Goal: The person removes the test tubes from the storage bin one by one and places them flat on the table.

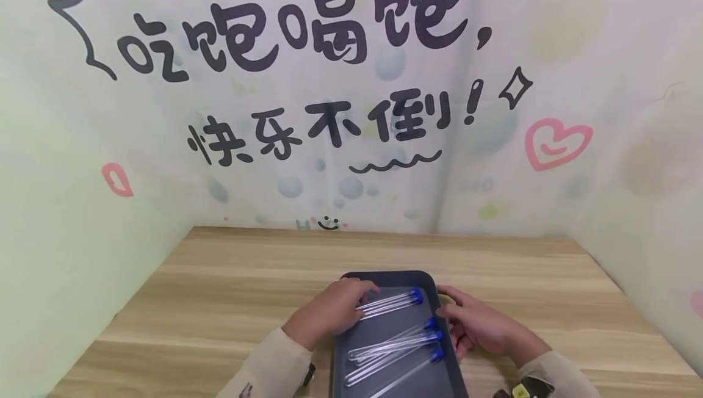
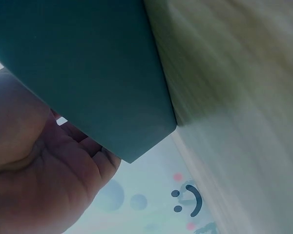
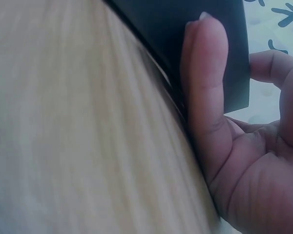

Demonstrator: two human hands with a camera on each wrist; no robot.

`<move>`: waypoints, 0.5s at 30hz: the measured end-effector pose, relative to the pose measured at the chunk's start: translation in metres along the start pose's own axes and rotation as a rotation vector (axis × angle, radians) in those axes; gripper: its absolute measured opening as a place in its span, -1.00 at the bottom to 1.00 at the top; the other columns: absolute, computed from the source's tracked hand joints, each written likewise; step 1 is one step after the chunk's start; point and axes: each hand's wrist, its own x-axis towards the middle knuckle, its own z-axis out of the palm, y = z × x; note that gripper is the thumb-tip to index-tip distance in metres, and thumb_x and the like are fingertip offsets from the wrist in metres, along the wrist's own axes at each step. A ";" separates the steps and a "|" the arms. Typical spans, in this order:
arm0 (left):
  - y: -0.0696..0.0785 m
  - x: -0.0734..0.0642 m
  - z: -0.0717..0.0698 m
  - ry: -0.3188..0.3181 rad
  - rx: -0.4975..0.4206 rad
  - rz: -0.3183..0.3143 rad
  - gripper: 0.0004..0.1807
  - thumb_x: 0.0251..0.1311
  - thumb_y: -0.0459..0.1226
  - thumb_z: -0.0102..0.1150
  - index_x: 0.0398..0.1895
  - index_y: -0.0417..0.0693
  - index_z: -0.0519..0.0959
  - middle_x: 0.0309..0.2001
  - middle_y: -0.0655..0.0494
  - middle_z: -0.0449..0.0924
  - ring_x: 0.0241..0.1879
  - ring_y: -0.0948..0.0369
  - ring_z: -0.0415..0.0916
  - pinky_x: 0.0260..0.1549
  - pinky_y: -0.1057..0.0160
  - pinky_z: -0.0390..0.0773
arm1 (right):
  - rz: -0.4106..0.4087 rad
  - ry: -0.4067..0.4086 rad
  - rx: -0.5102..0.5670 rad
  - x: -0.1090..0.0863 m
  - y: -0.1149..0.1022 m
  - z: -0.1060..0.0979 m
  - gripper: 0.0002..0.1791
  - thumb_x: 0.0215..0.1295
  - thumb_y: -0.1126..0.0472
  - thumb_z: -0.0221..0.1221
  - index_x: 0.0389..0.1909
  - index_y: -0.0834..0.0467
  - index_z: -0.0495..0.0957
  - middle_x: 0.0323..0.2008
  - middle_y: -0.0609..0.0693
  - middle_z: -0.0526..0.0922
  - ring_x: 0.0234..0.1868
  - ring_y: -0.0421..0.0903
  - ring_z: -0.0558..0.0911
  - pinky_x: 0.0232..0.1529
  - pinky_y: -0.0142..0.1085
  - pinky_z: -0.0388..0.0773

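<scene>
Head view: dark grey tray (image 1: 395, 277) sits lower centre on the wood-grain table (image 1: 230, 282), bottom edge of it cut off by the frame. Clear tubes with blue caps lie inside, caps toward the right side: an upper bunch (image 1: 387, 305) side by side, a lower bunch (image 1: 392, 349) partly crossed, and a single tube (image 1: 403, 376) running down to the frame's bottom edge. Left hand (image 1: 334, 307) comes over the tray's left rim, fingers bent inward at the upper bunch's left ends and covering them; can't tell whether it pinches those tubes or just touches. Right hand (image 1: 483, 325) holds the tray's right wall, thumb at the rim, other fingers outside. Tubes show in the head view only. Left wrist view adds the tray's outer wall, upper left to centre, with the palm beside it and fingers bent behind the rim; tips hidden by the wall. Right wrist view adds what the head view hides: one finger (image 3: 208, 73) laid straight up the tray's outer face, upper centre. Lettering (image 1: 340, 19) on the backdrop fills the head view's top; the smiley (image 2: 187, 200) sits lower right in the left wrist view.
</scene>
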 end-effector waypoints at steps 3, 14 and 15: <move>0.000 0.000 -0.002 -0.009 0.005 -0.007 -0.51 -0.04 -0.39 0.26 0.05 0.05 0.52 -0.37 0.21 0.52 -0.36 0.36 0.38 -0.28 0.37 0.44 | 0.002 0.001 -0.003 0.000 -0.002 0.000 -0.22 0.32 0.10 -0.04 0.42 0.00 -0.27 -0.38 0.11 0.57 -0.58 -0.15 0.57 -0.56 -0.23 0.57; -0.001 0.000 0.001 -0.021 -0.018 -0.022 -0.51 -0.01 -0.40 0.24 0.06 0.05 0.51 -0.34 0.21 0.55 -0.37 0.38 0.41 -0.29 0.39 0.46 | 0.018 0.010 -0.011 0.000 -0.002 0.001 -0.22 0.31 0.09 -0.04 0.41 0.02 -0.27 -0.44 0.06 0.56 -0.59 -0.17 0.55 -0.58 -0.27 0.56; -0.001 0.000 0.001 -0.020 -0.021 -0.019 -0.52 -0.02 -0.40 0.24 0.06 0.04 0.51 -0.34 0.21 0.56 -0.38 0.39 0.41 -0.30 0.39 0.46 | 0.020 0.009 -0.011 0.000 -0.002 0.001 -0.22 0.31 0.08 -0.04 0.41 0.02 -0.27 -0.45 0.05 0.56 -0.59 -0.17 0.54 -0.58 -0.27 0.56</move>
